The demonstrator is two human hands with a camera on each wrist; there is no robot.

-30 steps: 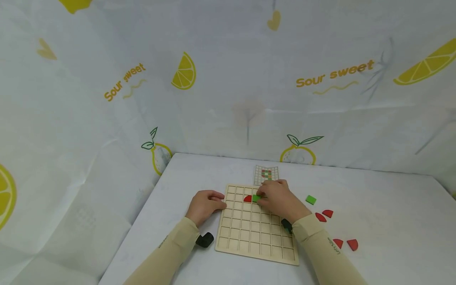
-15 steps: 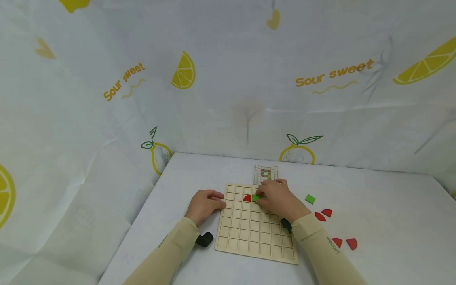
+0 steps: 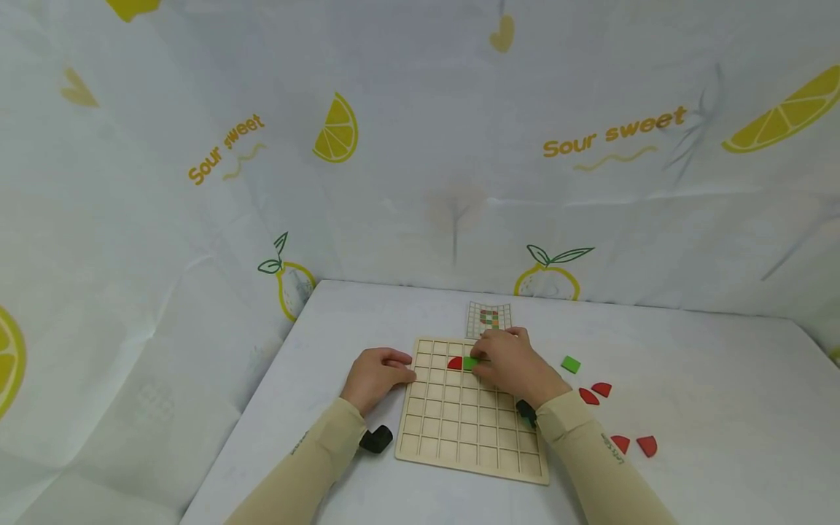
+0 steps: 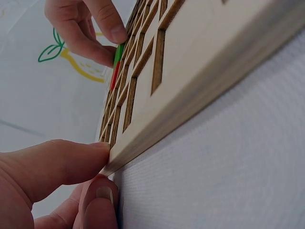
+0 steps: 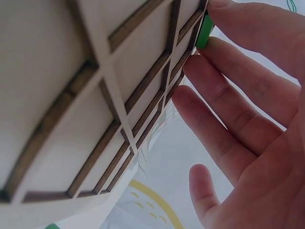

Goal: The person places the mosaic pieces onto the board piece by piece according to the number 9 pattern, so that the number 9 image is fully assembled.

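A wooden grid board [image 3: 453,423] lies flat on the table. My left hand [image 3: 378,377] holds its left edge; in the left wrist view the thumb [image 4: 71,160] lies on the rim with the index finger beneath it. My right hand [image 3: 508,361] pinches a green square tile [image 3: 469,363] between thumb and index finger at a cell in the board's second row. Directly left of that tile a red quarter-circle tile [image 3: 456,362] sits in its cell. In the right wrist view the green tile's edge [image 5: 204,32] shows between thumb and fingertips, the other fingers spread along the board.
Behind the board lies a pattern card [image 3: 488,318], partly covered by the right hand. Right of the board are another green tile [image 3: 571,364] and several red quarter-circle tiles [image 3: 647,446]. Black wrist devices [image 3: 377,440] show at both cuffs. A lemon-printed cloth [image 3: 453,146] hangs behind.
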